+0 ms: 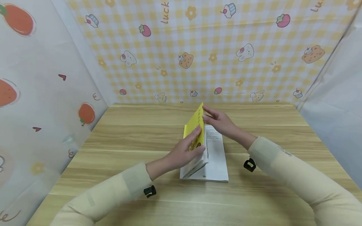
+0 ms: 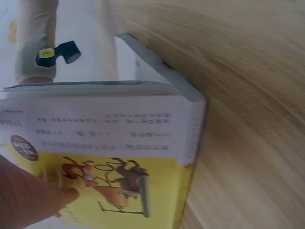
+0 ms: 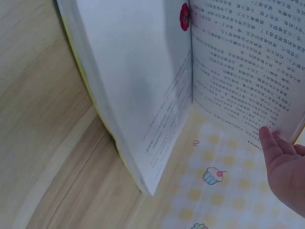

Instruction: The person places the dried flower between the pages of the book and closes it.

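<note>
A yellow-covered book [image 1: 194,125] stands partly open on the table, its cover side raised and a printed page [image 1: 215,157] lying flat at the right. My left hand [image 1: 182,152] lies against the outside of the raised cover, thumb and a finger stretched across it; its other fingers are hidden. In the left wrist view the left thumb [image 2: 62,195] touches the yellow part beside the cover drawing [image 2: 119,186]. At the far upper corner, my right hand [image 1: 222,121] pinches the raised edge. The right wrist view has the right thumb [image 3: 269,143] on the text page [image 3: 238,71].
The wooden table [image 1: 127,138] extends around the book. Behind it hangs a yellow checked cloth [image 1: 212,40], with a patterned white sheet [image 1: 51,94] at the left. A black band [image 1: 150,191] is on the left sleeve and another black band [image 1: 250,164] on the right.
</note>
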Motion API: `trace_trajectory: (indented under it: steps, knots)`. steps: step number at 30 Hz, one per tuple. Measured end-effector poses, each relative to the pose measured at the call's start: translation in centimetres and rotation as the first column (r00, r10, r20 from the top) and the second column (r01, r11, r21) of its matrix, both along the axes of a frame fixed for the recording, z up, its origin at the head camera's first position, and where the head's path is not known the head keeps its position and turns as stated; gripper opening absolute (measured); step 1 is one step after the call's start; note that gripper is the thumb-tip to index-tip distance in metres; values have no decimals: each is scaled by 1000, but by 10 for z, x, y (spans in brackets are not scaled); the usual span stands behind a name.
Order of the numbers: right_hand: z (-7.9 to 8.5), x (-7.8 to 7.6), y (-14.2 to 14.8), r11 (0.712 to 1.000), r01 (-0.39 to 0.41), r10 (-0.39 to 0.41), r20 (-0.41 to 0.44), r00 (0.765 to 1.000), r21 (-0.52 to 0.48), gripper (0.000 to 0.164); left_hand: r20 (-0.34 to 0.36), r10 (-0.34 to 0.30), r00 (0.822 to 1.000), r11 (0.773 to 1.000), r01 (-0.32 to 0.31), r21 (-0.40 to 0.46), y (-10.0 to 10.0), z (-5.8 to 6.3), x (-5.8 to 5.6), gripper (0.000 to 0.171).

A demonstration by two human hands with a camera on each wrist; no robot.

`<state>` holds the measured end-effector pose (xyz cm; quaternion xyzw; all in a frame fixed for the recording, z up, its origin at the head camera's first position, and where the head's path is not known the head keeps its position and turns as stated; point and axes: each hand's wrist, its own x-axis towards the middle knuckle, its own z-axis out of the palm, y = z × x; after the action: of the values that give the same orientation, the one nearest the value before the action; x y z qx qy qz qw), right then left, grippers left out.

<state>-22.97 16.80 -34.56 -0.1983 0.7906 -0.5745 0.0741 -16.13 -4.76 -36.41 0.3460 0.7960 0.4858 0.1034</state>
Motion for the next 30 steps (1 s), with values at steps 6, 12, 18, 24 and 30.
trace_trajectory:
  steps: [6, 12, 18, 24, 30]
  knots:
    - [-5, -1, 12, 999, 2, -2, -10, 1000, 39, 59, -187, -96, 978, 981, 62, -182, -12, -11, -1, 81]
    - [-11, 2, 27, 995, 24, -23, -17, 1000, 93, 57, -349, -214, 912, 910, 56, -412, -30, -20, -6, 85]
    - [-20, 5, 40, 988, 44, -42, -18, 999, 146, 57, -439, -287, 851, 836, -1, -548, -45, -32, -17, 89]
    - [-34, 7, 52, 977, 64, -57, -41, 998, 205, 57, -420, -280, 863, 809, -23, -587, -54, -42, -24, 94]
    - [-50, 11, 63, 944, 64, -39, -83, 996, 323, 54, -353, -285, 891, 764, -12, -646, -56, -47, -27, 99]
